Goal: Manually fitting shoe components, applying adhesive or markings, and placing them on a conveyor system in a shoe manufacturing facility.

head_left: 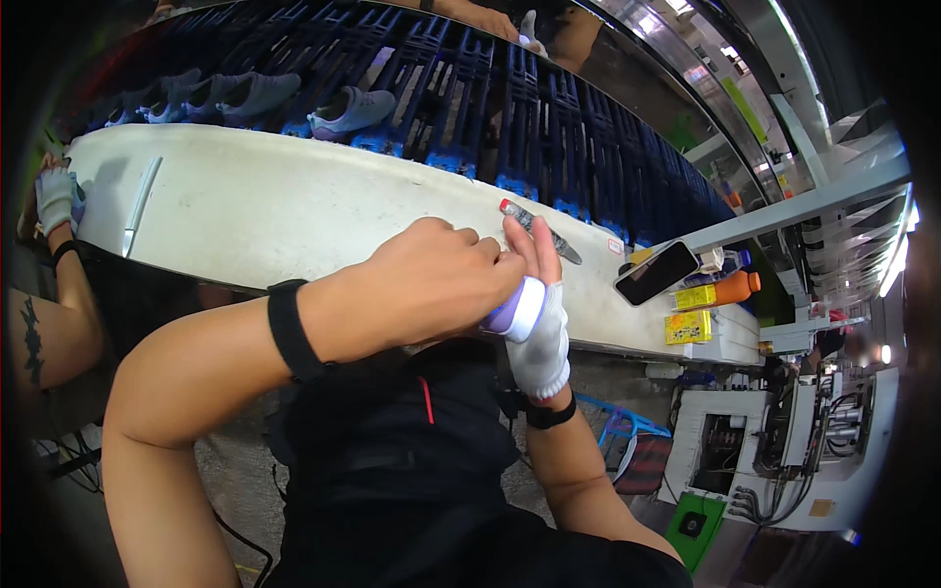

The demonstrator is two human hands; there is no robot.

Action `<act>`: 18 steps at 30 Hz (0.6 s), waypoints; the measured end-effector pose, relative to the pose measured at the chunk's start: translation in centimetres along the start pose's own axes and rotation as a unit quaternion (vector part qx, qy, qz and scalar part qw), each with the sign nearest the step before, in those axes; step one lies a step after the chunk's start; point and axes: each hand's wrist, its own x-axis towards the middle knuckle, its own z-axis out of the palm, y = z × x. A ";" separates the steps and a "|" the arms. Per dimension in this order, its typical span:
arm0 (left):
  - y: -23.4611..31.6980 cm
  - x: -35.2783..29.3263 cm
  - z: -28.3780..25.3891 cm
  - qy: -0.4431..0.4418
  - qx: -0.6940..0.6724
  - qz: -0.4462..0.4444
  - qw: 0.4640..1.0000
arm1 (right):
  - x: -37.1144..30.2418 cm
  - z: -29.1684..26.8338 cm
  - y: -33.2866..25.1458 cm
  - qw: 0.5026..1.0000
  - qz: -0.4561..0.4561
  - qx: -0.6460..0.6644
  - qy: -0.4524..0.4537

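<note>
In front of my body both hands meet around a curved lilac piece with a white band (517, 310), mostly hidden by the fingers; its kind I cannot make out. My left hand (431, 274), bare and with a black band at the wrist, is closed, its curled fingers pressed at the upper edge of the piece. What those fingers pinch is hidden. My right hand (545, 328) wears a white glove with bare fingertips. It holds the piece against its palm, two fingers pointing upward. Just beyond them a grey pen-like tool with a red end (542, 232) lies on the white worktop (323, 191).
Several grey-blue shoes (355, 111) stand along a blue slatted conveyor (470, 98) behind the worktop. To the right are a phone (658, 273), an orange bottle (735, 288) and a yellow carton (688, 327). A co-worker's gloved hand (57, 199) is at the far left.
</note>
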 end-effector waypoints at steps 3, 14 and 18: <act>0.8 -3.0 -3.2 -0.017 -0.047 -0.057 0.997 | -0.9 -3.4 2.0 0.986 -0.097 -0.091 -0.105; 2.8 -13.4 3.7 0.104 -0.250 -0.255 0.928 | -1.2 -1.8 6.0 0.883 -0.264 -0.366 -0.133; 2.5 -14.1 4.7 0.127 -0.199 -0.252 0.939 | -1.2 -1.3 5.7 0.883 -0.254 -0.366 -0.146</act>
